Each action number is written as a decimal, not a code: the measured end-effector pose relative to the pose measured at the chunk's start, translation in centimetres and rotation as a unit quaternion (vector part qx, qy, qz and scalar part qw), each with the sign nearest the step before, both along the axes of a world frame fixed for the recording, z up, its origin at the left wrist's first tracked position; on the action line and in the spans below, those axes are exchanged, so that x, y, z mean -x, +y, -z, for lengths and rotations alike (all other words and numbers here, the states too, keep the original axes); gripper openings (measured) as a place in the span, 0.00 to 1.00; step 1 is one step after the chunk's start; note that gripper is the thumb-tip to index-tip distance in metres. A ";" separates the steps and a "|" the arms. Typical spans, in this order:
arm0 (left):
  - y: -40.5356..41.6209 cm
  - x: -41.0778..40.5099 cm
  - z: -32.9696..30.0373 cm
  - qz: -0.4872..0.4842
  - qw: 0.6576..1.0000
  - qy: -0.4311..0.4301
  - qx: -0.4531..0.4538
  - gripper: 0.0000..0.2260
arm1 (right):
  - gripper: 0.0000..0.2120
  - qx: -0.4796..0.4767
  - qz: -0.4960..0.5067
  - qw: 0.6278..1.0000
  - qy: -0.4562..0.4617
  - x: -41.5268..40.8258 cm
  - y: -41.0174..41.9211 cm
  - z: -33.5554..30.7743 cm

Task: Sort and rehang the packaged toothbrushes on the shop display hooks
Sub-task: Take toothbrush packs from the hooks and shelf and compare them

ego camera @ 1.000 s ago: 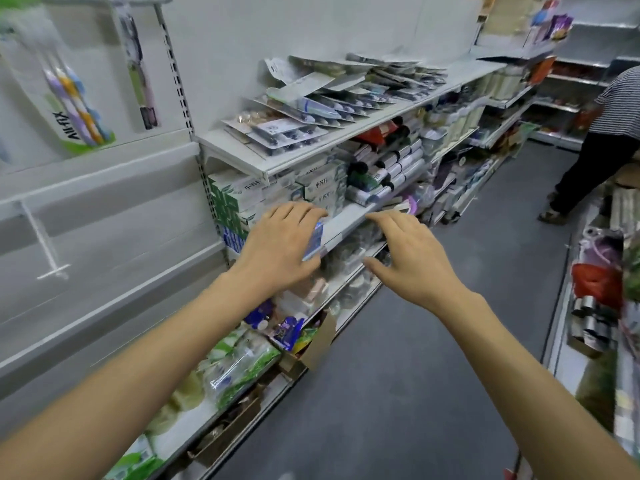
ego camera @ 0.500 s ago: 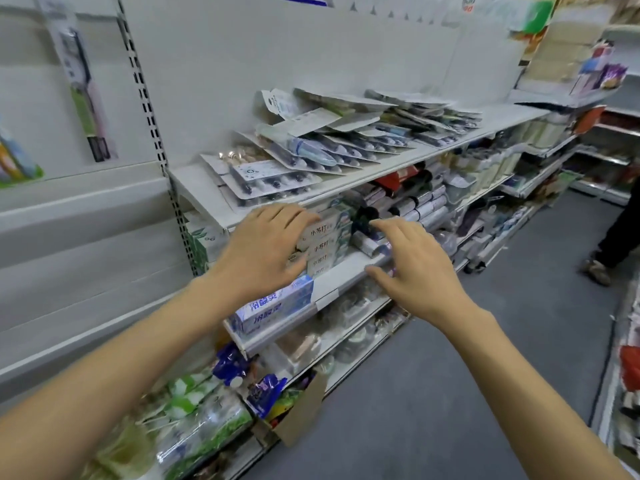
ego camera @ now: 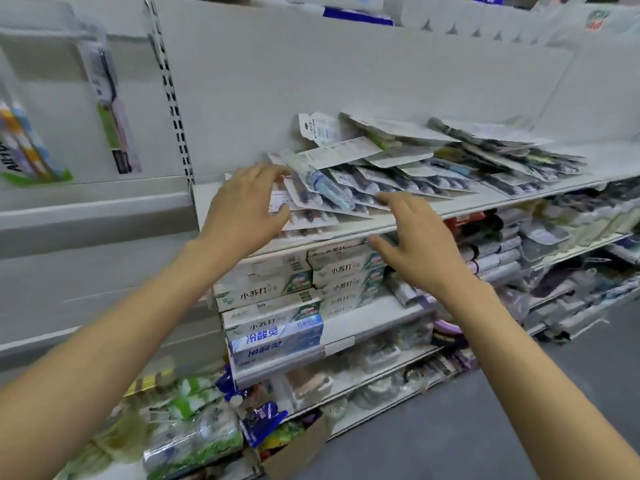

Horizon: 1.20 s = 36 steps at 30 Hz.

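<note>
Several packaged toothbrushes (ego camera: 398, 174) lie in a loose overlapping heap along the top white shelf (ego camera: 460, 207). My left hand (ego camera: 246, 209) is spread over the left end of the heap, fingers lightly curved above the flat packs, thumb near their front edge; I cannot tell whether it touches them. My right hand (ego camera: 412, 240) hovers with straight fingers just in front of the shelf edge, holding nothing. On the left wall panel a grey-green toothbrush pack (ego camera: 112, 116) and a multicoloured pack (ego camera: 26, 147) hang from hooks.
Stacked toothpaste boxes (ego camera: 277, 299) fill the shelf below the heap, with rolled goods (ego camera: 491, 251) to their right. Lower shelves hold bagged items (ego camera: 194, 438) and an open cardboard box (ego camera: 298, 448). A slotted upright (ego camera: 173, 109) divides the panels. Grey aisle floor (ego camera: 450, 438) lies to the right.
Both hands have risen from the toothpaste shelf level up to the top shelf's heap of toothbrush packs. The view has tilted up and left, and the person down the aisle has left it.
</note>
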<state>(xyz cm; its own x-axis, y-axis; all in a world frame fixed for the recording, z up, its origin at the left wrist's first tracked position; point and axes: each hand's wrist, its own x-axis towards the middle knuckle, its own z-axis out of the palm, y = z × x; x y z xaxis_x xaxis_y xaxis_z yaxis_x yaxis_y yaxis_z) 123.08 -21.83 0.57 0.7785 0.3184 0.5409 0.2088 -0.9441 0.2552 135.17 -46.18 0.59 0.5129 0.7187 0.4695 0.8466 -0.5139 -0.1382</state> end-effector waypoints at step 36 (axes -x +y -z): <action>3.1 -8.3 -3.8 -0.065 0.824 -0.064 0.559 0.13 | 0.16 -0.050 -0.118 0.978 0.162 -9.7 14.4 -1.0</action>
